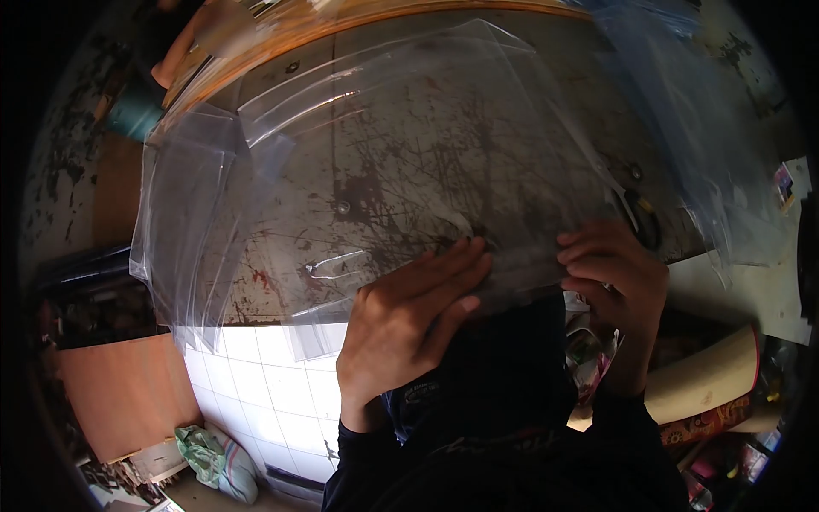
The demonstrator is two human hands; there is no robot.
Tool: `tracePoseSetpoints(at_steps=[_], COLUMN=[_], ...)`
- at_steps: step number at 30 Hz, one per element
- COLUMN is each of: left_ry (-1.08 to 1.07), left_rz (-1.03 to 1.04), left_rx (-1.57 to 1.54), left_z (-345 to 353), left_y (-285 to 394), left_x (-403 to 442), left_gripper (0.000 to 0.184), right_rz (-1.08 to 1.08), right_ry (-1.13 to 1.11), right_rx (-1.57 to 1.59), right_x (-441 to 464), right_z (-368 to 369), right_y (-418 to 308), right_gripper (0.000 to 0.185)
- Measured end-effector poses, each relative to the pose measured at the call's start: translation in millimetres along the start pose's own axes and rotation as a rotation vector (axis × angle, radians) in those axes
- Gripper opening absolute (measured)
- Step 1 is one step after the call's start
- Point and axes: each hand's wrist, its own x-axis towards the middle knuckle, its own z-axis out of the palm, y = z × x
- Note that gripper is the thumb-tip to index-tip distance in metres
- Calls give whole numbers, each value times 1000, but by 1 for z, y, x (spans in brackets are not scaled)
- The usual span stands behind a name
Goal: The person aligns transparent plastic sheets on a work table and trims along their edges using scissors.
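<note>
A large clear plastic sheet (444, 111) lies over the scratched, stained tabletop (290, 256), its near part reaching the table's front edge. My left hand (414, 307) rests on that near part, fingers stretched out together and the thumb apart. To its right, my right hand (621, 269) has bent fingers closed on the sheet near the edge; its thumb is hidden. Just beyond the right hand lies a black and yellow tool (641, 218), partly covered, whose kind I cannot make out.
More clear plastic sheets (183, 196) hang over the table's left side. Bluish plastic sheeting (682, 111) drapes down the right. Another person's arm (200, 38) shows at the far left. A brown board (128, 392) and a stuffed sack (226, 465) stand below left.
</note>
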Motion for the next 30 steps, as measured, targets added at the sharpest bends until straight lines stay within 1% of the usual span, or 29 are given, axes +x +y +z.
tracePoseSetpoints(at_steps=[3, 5, 6, 8, 9, 11, 12, 14, 16, 17, 19, 20, 23, 24, 26, 28, 29, 30], left_ry=[17, 14, 16, 12, 13, 7, 7, 24, 8, -5, 1, -4, 6, 6, -17, -11, -8, -7], left_rz=[-29, -17, -3, -56, -42, -22, -20, -18, -18, -19, -6, 4, 10, 16, -17, -11, -4, 0], left_rx=[-29, -18, -15, -79, -77, -56, -56, -13, -4, 3, 9, 9, -46, -43, -75, -80, -87, -82], left_z=[0, -1, -2, -2, -3, -4, -4, -5, -8, -10, -11, -10, -10, -11, -12, -11, -11, -11], left_y=[1, 0, -1, -2, -4, -5, -4, -4, -4, -5, -9, -10, -13, -13, -12, -15, -16, -15], left_x=[2, 4, 4, 5, 6, 6, 7, 8, 9, 9, 9, 9, 10, 12, 12, 12, 12, 12], left_gripper=[26, 24, 24, 22, 22, 20, 20, 20, 20, 20, 21, 21, 21, 21, 20, 20, 19, 19], right_rz=[-16, 106, 100, 140, 137, -166, -203, -237, 59, 56, 545, 535, 598, 364, 37, -75, -100, -103], right_ry=[50, 57, 68, 40, 51, 170, 176, 178, -25, -19, 120, 117, 66, 84, -7, -162, -214, -208], right_rx=[81, 88, 79, -172, -181, -612, -874, -1134, -1447, -1448, -1195, -1195, -1246, -1269, -966, -463, -276, -277], right_x=[-1, -1, -1, 1, 8, 20, 24, 33, 36, 33, 27, 25, 19, 19, 21, 20, 15, 10], right_z=[-1, -2, -2, -4, -6, -14, -21, -37, -61, -71, -86, -91, -92, -85, -68, -41, -27, -20], right_y=[5, 1, -3, -17, -25, -44, -48, -43, -24, -19, -9, -6, -5, -8, -24, -41, -39, -30], right_gripper=[22, 21, 21, 16, 16, 18, 26, 34, 41, 41, 41, 41, 39, 38, 36, 34, 33, 33])
